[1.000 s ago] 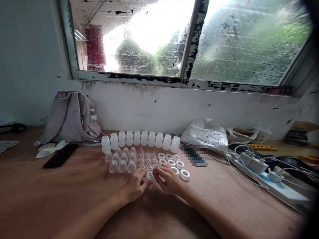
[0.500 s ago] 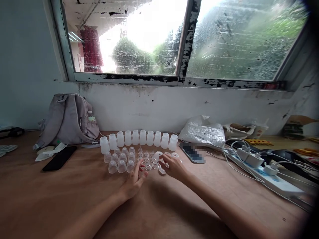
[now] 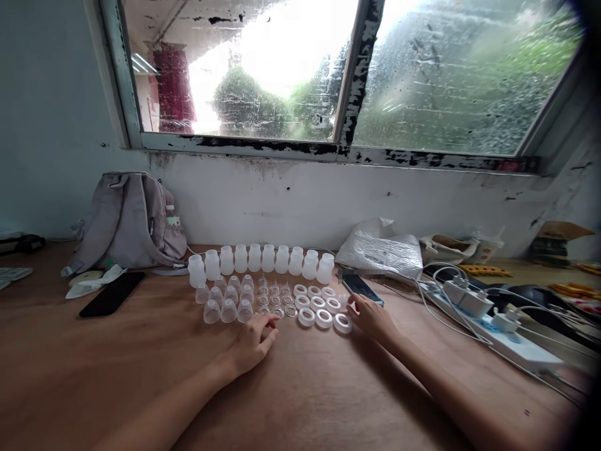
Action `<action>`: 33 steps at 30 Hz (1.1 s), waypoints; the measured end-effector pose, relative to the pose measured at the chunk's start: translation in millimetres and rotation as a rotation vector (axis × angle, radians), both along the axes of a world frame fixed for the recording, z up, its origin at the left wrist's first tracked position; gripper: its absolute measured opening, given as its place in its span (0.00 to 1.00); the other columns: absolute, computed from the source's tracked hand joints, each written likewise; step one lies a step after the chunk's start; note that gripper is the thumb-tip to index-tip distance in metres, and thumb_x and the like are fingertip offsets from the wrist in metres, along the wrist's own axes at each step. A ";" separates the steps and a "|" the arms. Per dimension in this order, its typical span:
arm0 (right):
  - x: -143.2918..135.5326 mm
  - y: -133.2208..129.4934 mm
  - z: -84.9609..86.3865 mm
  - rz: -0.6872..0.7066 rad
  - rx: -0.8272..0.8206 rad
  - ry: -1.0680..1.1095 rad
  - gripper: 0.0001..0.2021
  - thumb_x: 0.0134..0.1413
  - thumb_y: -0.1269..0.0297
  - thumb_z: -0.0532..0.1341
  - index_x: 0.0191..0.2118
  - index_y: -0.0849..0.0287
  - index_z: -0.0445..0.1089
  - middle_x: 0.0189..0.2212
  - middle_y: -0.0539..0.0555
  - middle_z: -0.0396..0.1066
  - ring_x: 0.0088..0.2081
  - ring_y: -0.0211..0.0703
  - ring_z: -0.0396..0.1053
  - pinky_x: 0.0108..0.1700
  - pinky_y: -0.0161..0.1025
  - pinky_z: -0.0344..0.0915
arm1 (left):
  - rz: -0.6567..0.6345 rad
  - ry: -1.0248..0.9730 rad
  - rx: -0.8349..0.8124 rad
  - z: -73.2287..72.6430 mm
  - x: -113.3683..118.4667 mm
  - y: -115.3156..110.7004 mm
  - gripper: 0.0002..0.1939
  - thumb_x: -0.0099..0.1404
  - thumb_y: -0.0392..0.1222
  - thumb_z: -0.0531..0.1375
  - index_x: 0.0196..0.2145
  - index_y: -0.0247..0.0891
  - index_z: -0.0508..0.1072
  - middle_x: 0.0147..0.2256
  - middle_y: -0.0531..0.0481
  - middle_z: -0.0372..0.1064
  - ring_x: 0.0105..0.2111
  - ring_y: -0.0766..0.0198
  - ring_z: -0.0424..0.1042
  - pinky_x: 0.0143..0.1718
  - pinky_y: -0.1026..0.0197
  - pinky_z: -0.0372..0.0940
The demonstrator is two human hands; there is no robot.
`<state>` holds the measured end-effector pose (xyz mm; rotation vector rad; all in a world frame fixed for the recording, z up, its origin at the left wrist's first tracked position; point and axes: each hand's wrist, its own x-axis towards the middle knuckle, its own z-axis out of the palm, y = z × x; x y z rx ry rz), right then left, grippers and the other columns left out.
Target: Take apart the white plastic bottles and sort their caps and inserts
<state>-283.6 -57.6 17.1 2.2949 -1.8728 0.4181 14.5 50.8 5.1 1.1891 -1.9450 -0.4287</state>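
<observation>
My left hand [image 3: 256, 341] hovers low at the front of the silicone nipples [image 3: 276, 299], fingers loosely bent and thumb apart, holding nothing. Left of it stand clear dome-shaped covers [image 3: 228, 310] in rows. White screw rings [image 3: 323, 318] lie in rows to the right of the nipples. My right hand [image 3: 373, 318] is at the right end of these rings, its fingertips closed at a small translucent plastic piece [image 3: 344, 300], partly hidden by the fingers. Behind everything runs a curved row of frosted baby bottles [image 3: 268, 259], upright and without tops.
A phone [image 3: 364, 289] lies just behind my right hand; a black phone [image 3: 113, 293] lies at left near a grey backpack [image 3: 126, 219]. A silvery plastic bag [image 3: 382, 250] rests against the wall. A power strip [image 3: 507, 332] with chargers and cables stretches along the right.
My right hand has moved right, from over the screw rings to their right end, uncovering the rows. My left hand has drawn slightly back toward me, and its fingers have curled a little.
</observation>
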 end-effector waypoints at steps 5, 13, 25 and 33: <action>1.2 -2.2 2.3 -0.024 0.063 -0.009 0.09 0.50 0.60 0.51 0.33 0.58 0.63 0.32 0.55 0.69 0.30 0.44 0.67 0.24 0.34 0.50 | -0.019 -0.045 -0.033 1.4 -0.1 1.4 0.11 0.59 0.35 0.51 0.41 0.38 0.66 0.34 0.50 0.66 0.37 0.64 0.64 0.41 0.61 0.60; 11.7 1.3 19.1 -0.026 0.019 -0.015 0.09 0.50 0.59 0.52 0.35 0.56 0.63 0.33 0.55 0.70 0.32 0.45 0.68 0.25 0.34 0.52 | -0.072 -0.212 -0.154 1.3 -1.3 4.1 0.11 0.59 0.34 0.50 0.39 0.38 0.67 0.35 0.49 0.67 0.38 0.64 0.64 0.41 0.61 0.61; 120.6 44.7 3.2 0.536 -0.240 -0.033 0.09 0.54 0.68 0.49 0.38 0.58 0.63 0.35 0.56 0.65 0.38 0.45 0.61 0.40 0.39 0.55 | -0.051 -0.449 -0.407 10.1 17.1 -2.9 0.13 0.62 0.34 0.46 0.38 0.37 0.69 0.32 0.47 0.68 0.35 0.61 0.65 0.39 0.57 0.60; 109.6 36.4 -1.8 0.437 -0.261 -0.068 0.08 0.52 0.66 0.51 0.37 0.58 0.63 0.35 0.56 0.64 0.38 0.46 0.60 0.40 0.40 0.54 | 0.163 -0.447 -0.417 13.3 44.8 -18.8 0.13 0.61 0.35 0.47 0.38 0.40 0.69 0.34 0.48 0.68 0.37 0.60 0.65 0.43 0.55 0.58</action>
